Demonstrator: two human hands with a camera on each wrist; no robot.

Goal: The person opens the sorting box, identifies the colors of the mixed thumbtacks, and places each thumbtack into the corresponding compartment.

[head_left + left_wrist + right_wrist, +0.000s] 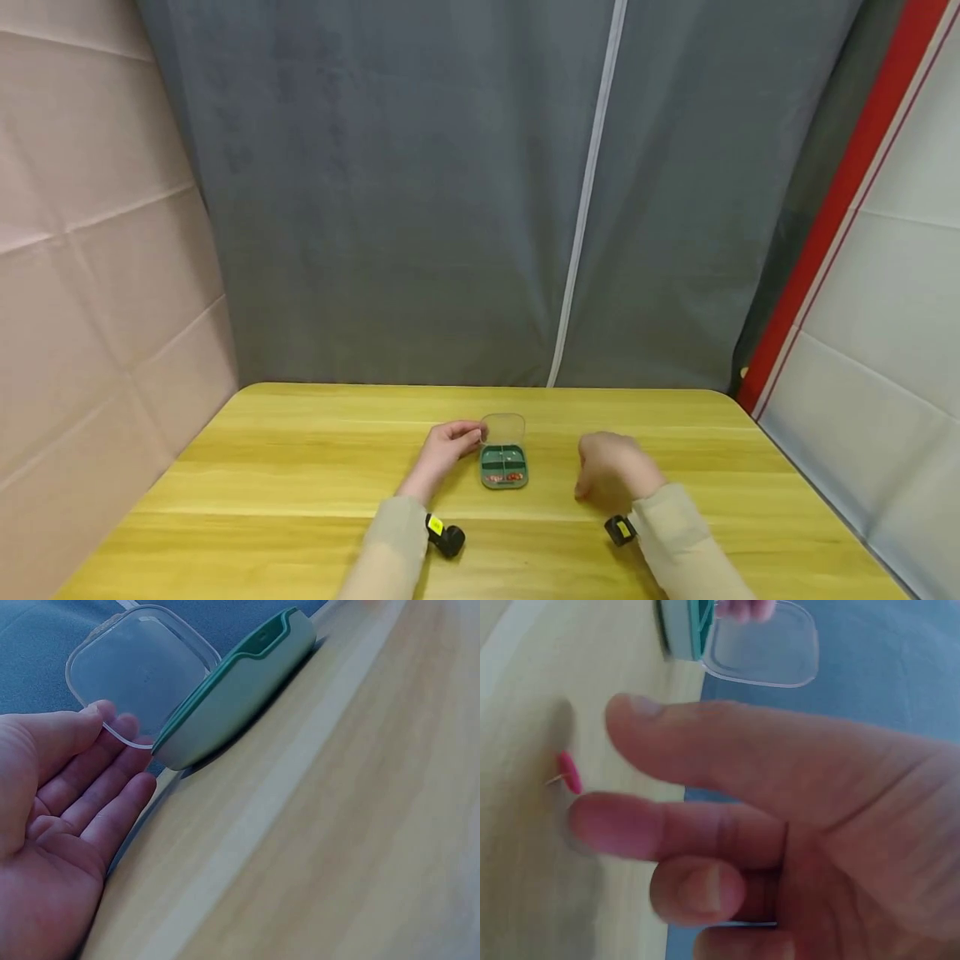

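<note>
A small green box [504,467] lies on the yellow table [300,467] with its clear lid [503,428] standing open at the far side. Small red pieces lie in its near compartments. My left hand [448,440] is at the lid's left edge. In the left wrist view the thumb and a fingertip of the left hand [67,795] pinch the edge of the clear lid [142,667], above the green box [240,690]. My right hand [611,471] hovers to the right of the box, fingers pointing down. Under the fingertips of that right hand [742,810] a pink pushpin [568,772] lies on the wood, untouched.
A grey curtain [450,208] hangs behind the table's far edge, a padded wall [90,292] stands at the left, and a red-edged panel [825,217] at the right. Black wrist cameras [446,537] sit on both sleeves.
</note>
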